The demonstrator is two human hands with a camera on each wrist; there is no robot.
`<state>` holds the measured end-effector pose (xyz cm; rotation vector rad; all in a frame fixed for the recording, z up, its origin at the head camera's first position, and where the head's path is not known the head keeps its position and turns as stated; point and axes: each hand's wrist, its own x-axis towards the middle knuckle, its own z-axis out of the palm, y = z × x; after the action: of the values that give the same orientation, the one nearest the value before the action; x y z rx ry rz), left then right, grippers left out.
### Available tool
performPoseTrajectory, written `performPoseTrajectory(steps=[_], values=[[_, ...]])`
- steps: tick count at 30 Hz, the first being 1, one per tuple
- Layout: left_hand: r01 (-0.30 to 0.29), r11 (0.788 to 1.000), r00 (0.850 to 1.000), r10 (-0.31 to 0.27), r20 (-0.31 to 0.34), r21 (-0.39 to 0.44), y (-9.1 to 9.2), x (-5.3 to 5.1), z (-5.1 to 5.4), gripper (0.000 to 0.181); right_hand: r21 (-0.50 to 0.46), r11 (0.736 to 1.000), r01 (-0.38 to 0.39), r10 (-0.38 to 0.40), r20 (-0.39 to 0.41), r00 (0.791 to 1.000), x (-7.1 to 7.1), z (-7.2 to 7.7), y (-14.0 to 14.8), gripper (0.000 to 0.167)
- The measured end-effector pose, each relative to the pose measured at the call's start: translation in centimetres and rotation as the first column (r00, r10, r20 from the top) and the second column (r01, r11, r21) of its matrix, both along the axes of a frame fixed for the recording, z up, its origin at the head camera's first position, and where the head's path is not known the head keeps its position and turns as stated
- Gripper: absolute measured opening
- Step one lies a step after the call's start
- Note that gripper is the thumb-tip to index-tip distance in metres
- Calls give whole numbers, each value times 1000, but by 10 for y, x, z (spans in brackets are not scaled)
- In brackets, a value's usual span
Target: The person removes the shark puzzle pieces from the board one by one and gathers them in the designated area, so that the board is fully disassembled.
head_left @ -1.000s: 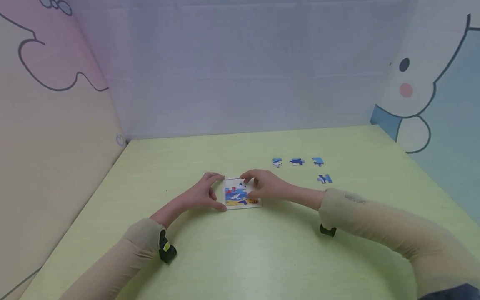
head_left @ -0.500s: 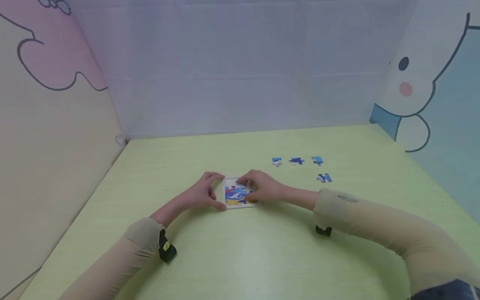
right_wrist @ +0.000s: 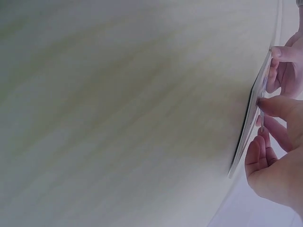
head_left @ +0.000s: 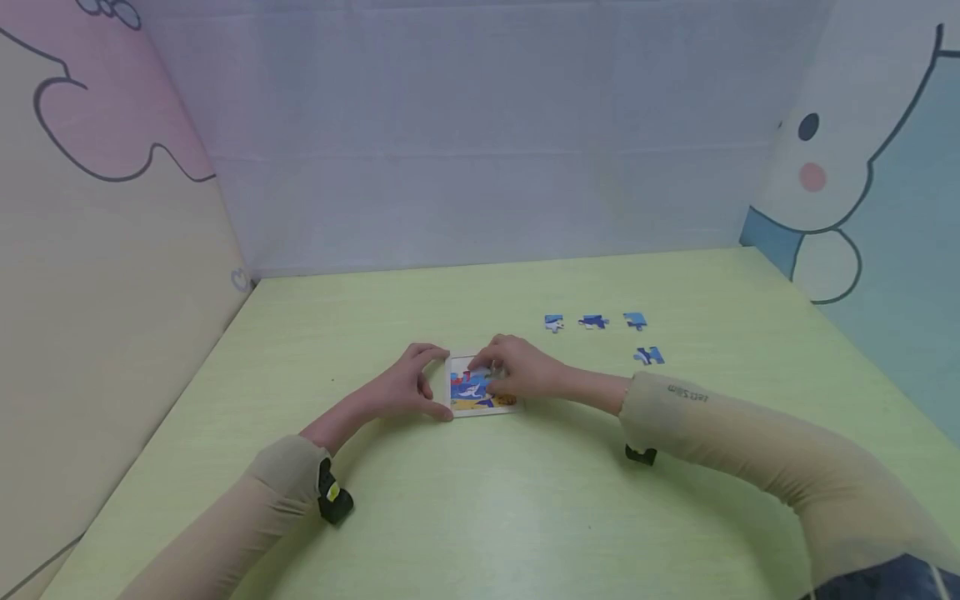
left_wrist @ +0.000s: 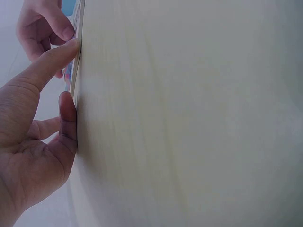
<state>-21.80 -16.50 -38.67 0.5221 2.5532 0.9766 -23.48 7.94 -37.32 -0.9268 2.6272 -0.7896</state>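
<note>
With the left hand clamped across the left corners of the jigsaw tray on the table, the right hand, pinching a jigsaw piece over it, should probably align edges before pressing flat.

The table bears a puzzle board and four loose pieces.

This looks like a small play corner, but I can't tell if it is in a home or a school. A pale green counter fills it. Behind the counter is a light purple sheet with crease lines. Left of the counter is a big pink cartoon shape; right of it, a white cartoon face. A picture puzzle is on the counter.
</note>
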Motion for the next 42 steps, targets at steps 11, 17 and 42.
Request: performPoseTrajectory(steps=[11,17,42], values=[[-2,1000,1000,2,-4,0,1,1,2,94,-20,1000,-18,18,14,1000,-5,-4,2,33],[1,1000,1000,-1,-10,-4,1,1,3,94,-10,999,-53,53,8,999,-8,-2,3,32],[-5,1000,1000,4,-15,-12,0,0,0,94,-21,998,-63,61,-77,995,-11,-2,11,39]])
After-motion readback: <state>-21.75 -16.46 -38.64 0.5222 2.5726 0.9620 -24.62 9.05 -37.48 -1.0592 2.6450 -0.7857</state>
